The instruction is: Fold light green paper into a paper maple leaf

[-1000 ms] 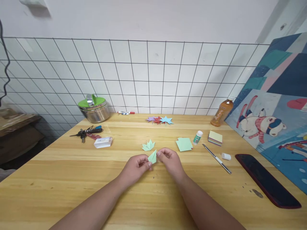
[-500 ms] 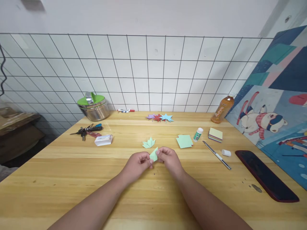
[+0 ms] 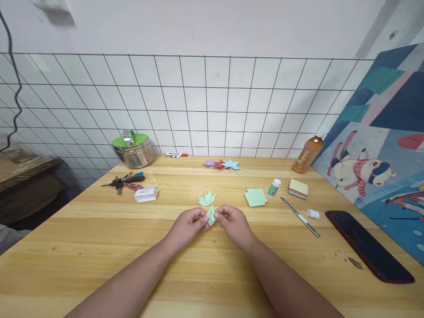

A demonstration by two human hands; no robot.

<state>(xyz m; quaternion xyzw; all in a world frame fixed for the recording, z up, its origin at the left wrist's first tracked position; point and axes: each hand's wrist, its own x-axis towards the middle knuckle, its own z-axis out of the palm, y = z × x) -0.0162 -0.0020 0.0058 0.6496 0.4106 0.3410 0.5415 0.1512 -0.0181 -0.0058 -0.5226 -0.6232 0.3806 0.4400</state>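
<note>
Between my two hands is a small piece of folded light-green paper [image 3: 211, 215], kite-shaped with a crease down its middle and its point facing away from me. My left hand [image 3: 189, 224] pinches its left edge between thumb and fingers. At the right edge, my right hand [image 3: 233, 223] grips it the same way. Just beyond the fingertips lies a light-green folded paper leaf piece [image 3: 207, 199] with several points. A stack of green square paper [image 3: 255, 197] rests to the right of my hands.
Purple, red and blue paper leaves [image 3: 231, 165] lie near the wall. To the right are a glue stick [image 3: 274, 188], sticky notes [image 3: 297, 188], a utility knife [image 3: 300, 216], a white cap [image 3: 312, 213], a phone [image 3: 367, 245] and a bottle [image 3: 308, 153]. Leftward are keys [image 3: 124, 180], a small box [image 3: 146, 194] and a pot [image 3: 134, 150].
The folded green paper has turned from a slanted position to upright, its creased face now showing with the point away from me. Both hands still hold it. The view has shifted slightly.
</note>
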